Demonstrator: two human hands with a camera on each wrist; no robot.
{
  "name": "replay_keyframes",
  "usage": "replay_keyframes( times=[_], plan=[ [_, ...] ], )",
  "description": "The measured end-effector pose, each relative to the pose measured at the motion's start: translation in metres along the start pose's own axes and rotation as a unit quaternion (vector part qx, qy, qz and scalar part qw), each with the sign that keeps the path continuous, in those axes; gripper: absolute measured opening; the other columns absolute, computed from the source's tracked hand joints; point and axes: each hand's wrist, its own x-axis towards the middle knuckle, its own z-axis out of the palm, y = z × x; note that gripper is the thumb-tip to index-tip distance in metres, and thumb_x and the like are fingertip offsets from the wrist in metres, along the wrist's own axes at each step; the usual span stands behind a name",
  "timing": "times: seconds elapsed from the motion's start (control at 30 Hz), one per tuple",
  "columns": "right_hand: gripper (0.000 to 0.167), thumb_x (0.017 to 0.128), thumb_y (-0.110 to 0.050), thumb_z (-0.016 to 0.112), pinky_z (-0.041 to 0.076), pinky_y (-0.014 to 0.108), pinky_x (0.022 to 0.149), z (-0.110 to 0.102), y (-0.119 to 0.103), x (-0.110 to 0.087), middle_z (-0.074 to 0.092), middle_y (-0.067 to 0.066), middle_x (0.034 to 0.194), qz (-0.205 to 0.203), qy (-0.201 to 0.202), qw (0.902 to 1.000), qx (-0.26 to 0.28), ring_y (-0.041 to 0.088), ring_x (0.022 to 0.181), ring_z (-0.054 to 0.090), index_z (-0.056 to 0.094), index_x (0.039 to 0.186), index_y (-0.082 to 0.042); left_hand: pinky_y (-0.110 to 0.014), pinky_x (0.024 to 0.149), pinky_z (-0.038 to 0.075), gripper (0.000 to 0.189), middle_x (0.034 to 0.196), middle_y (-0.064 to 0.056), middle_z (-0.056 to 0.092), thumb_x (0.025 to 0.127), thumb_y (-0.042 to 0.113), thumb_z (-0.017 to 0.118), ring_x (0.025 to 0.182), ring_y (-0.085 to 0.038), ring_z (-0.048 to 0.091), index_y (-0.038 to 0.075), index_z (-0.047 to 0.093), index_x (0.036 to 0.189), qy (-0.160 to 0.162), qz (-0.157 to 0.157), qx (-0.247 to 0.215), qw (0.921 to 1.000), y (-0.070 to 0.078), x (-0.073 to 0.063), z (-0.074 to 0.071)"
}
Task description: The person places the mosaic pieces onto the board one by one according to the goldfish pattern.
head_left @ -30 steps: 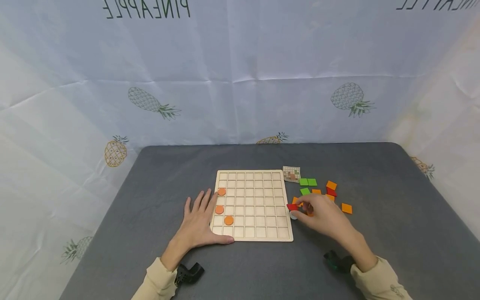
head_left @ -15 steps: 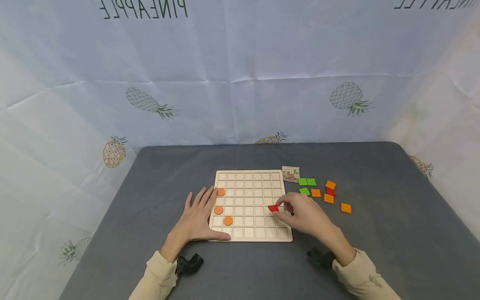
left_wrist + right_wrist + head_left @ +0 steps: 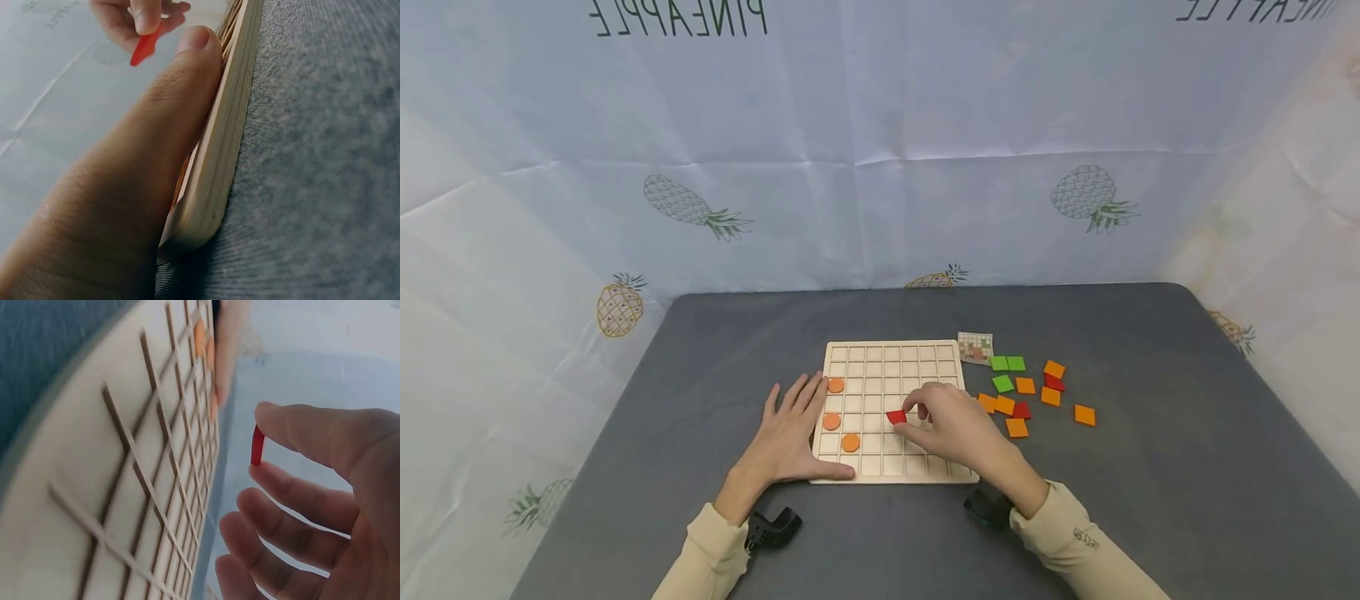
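Observation:
My right hand [image 3: 951,422] pinches a red tile [image 3: 896,417] between thumb and index finger, held above the middle of a wooden grid board [image 3: 910,479]. In the right wrist view the red tile [image 3: 257,445] is seen edge-on, apart from the board. My left hand [image 3: 786,442] lies along the board's left edge with fingers spread, its thumb [image 3: 187,69] on the near edge. Orange discs sit in cells near that hand: an upper disc [image 3: 836,385], a middle one [image 3: 831,422] and a lower one [image 3: 850,442].
Right of the board lie several orange tiles [image 3: 1051,397], green tiles [image 3: 1002,384] and red tiles [image 3: 1022,410]. A small patterned card [image 3: 975,348] lies at the board's far right corner. The grey table [image 3: 1112,500] ends at a pineapple-print cloth [image 3: 865,208] behind.
My right hand has carried the red tile leftward from the loose tiles to above the board's middle. My left hand stays at the board's left edge.

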Motion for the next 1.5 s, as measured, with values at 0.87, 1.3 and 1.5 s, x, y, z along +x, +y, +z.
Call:
replay_keyframes(
  times=[0.87,1.3,1.5],
  plan=[
    [0.023,0.083,-0.034,0.085,0.04,0.023,0.053,0.042,-0.019,0.009,0.069,-0.002,0.079,-0.022,-0.008,0.9985,-0.049,0.007,0.063,0.051,0.079,0.087,-0.012,-0.073,0.121,0.009,0.146,0.171,-0.014,0.022,0.06,0.107,0.04,0.158,-0.042,0.02,0.008,0.02,0.164,0.01,0.011,-0.015,0.9998,-0.001,-0.002,-0.001],
    [0.025,0.078,-0.035,0.089,0.04,0.023,0.053,0.046,-0.019,0.008,0.064,-0.004,0.074,-0.023,0.015,0.9969,-0.074,0.008,0.063,0.052,0.078,0.082,-0.014,-0.073,0.121,0.009,0.145,0.172,-0.014,0.022,0.06,0.107,0.041,0.158,-0.041,0.02,0.008,0.021,0.164,0.01,0.013,-0.015,0.9998,-0.001,-0.002,-0.001],
    [0.025,0.077,-0.036,0.09,0.041,0.024,0.054,0.046,-0.019,0.008,0.066,-0.003,0.075,-0.022,0.014,0.9973,-0.068,0.009,0.063,0.053,0.078,0.083,-0.014,-0.074,0.121,0.009,0.146,0.171,-0.015,0.023,0.06,0.108,0.035,0.158,-0.042,0.021,0.007,0.021,0.164,0.016,0.016,-0.017,0.9996,-0.001,-0.002,0.0]
  ],
)
